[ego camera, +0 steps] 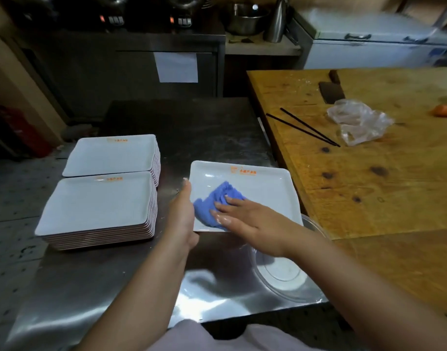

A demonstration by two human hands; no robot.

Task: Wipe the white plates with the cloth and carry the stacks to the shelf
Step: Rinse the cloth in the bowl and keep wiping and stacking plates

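Note:
A white rectangular plate (263, 188) with an orange logo is held above the steel table (90, 279). My left hand (182, 216) grips its left edge, thumb on top. A blue cloth (215, 201) lies crumpled on the plate's near left part. My right hand (245, 219) presses flat on the cloth with straight fingers. Two stacks of the same white plates stand at the left: a near stack (96, 206) and a far stack (111, 155).
A clear glass bowl (280, 272) sits on the steel table under my right wrist. At the right is a wooden table (369, 186) with black chopsticks (306, 127), a plastic bag (359, 122), a cleaver (331, 91) and a carrot (444, 110). Metal cabinets and pots stand behind.

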